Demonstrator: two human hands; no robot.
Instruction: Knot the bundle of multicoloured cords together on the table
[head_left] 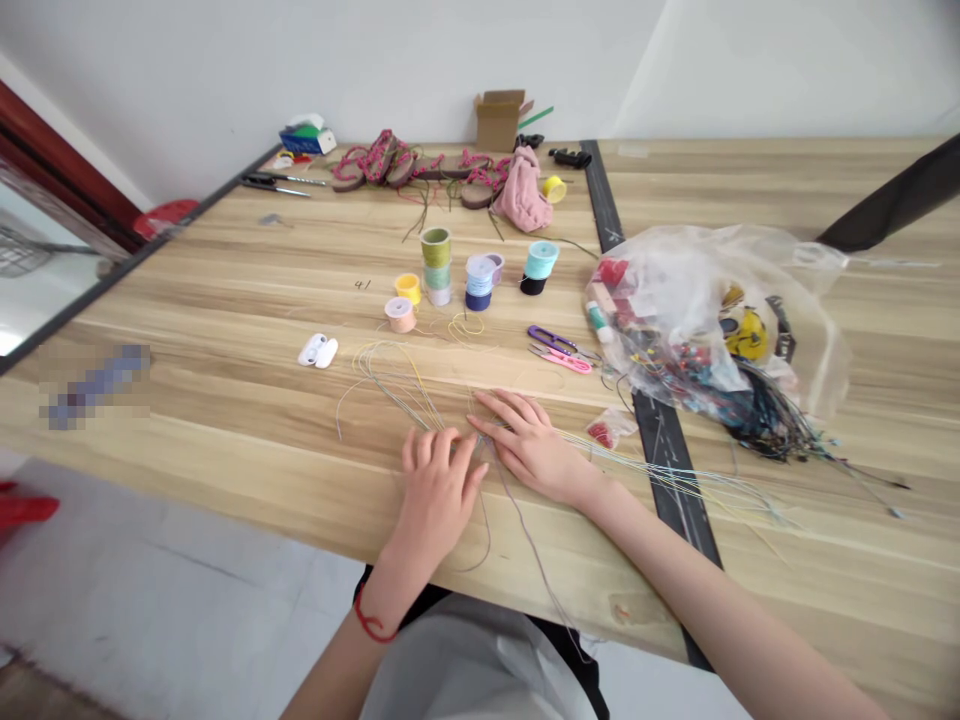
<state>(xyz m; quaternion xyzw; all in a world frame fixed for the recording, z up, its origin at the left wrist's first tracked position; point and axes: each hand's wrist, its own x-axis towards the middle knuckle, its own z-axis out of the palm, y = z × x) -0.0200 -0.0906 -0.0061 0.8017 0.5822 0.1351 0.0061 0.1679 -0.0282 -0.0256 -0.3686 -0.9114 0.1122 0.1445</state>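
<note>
Thin pale-grey and yellow cords point(637, 461) are being partly covered by the bare left hand point(441, 480) and right hand point(531, 445), any pinch being hidden; tangling is being risked by loose crossings.

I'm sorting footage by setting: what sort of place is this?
Likely a craft workspace, perhaps a small workshop or a home: colored spools of thread stand on the wooden table, snips lie near them, and long thin cords stretch across it.

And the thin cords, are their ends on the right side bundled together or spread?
Spread. Beyond the right hand, the thin cords cross the black strip, and their ends fan apart over the wooden table.
</note>
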